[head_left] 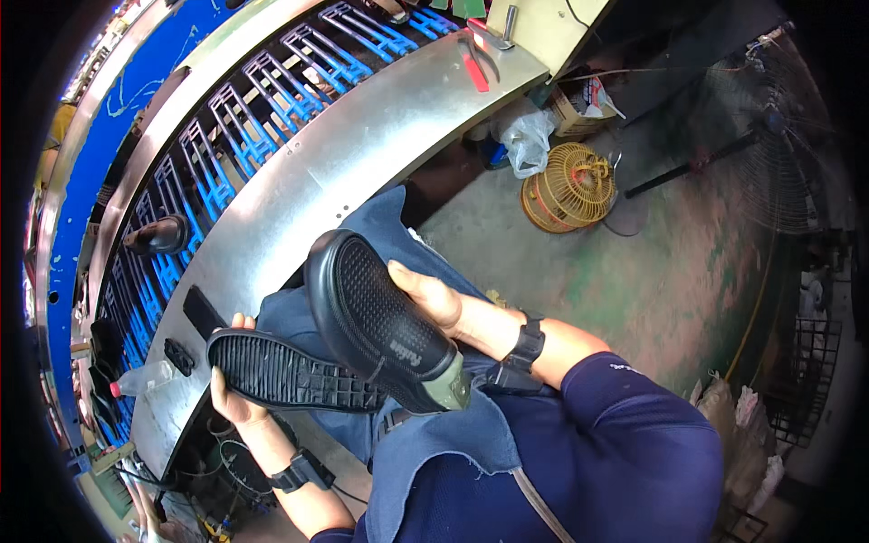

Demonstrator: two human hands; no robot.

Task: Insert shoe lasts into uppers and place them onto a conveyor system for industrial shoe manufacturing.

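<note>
My right hand (430,294) grips a black shoe (376,312) by its side, in front of my body. The shoe's dotted, stitched face is turned up, and a pale green piece (448,387) shows at its heel end. Lower and to the left, my left hand (233,394) holds a black shoe sole (290,369) by its rounded end, thumb on one edge and fingertips over the other. Ribs and square cells cover the sole's upward face. Its inner end lies close against the shoe; whether they touch I cannot tell. A blue apron (444,443) lies behind both.
A curved metal bench (272,195) runs along the left, bearing pliers (475,63), a hammer (493,36), a black strip (204,310) and a bottle (145,378). Beyond it are blue racks (258,136) with a dark shoe (158,235). A wicker cage (570,190) and fan (769,122) stand right.
</note>
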